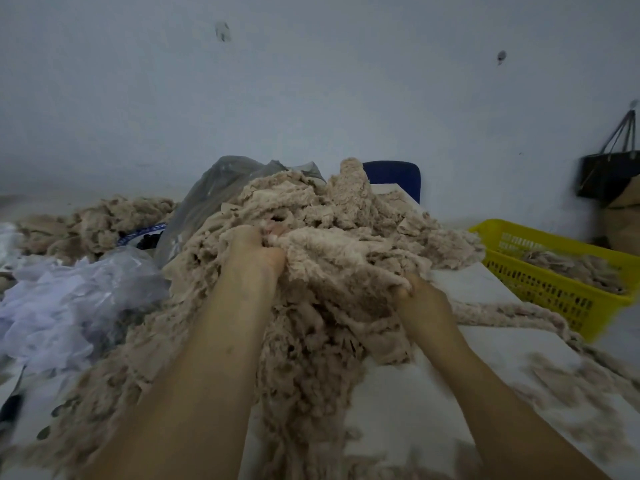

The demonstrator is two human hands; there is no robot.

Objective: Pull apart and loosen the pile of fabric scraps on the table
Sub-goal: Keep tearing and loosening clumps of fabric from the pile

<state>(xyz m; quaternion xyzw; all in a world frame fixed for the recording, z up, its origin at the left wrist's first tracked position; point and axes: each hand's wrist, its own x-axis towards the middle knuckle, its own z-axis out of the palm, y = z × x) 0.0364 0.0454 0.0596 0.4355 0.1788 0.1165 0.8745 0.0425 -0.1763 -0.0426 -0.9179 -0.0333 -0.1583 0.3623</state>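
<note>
Your left grip (pixel 256 252) and right grip (pixel 420 301) clutch the fabric scraps (pixel 346 237). Expect soft, light tangles; seize loose outer clumps.

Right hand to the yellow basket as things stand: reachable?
Probably, once it lets go: the right hand grips the scrap pile, and the yellow basket sits off to its right with only loose scraps between.

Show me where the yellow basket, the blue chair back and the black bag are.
yellow basket (pixel 547 289), head view, on its perforated front wall.
blue chair back (pixel 391 173), head view, middle of the backrest.
black bag (pixel 606 174), head view, on its body below the straps.
</note>
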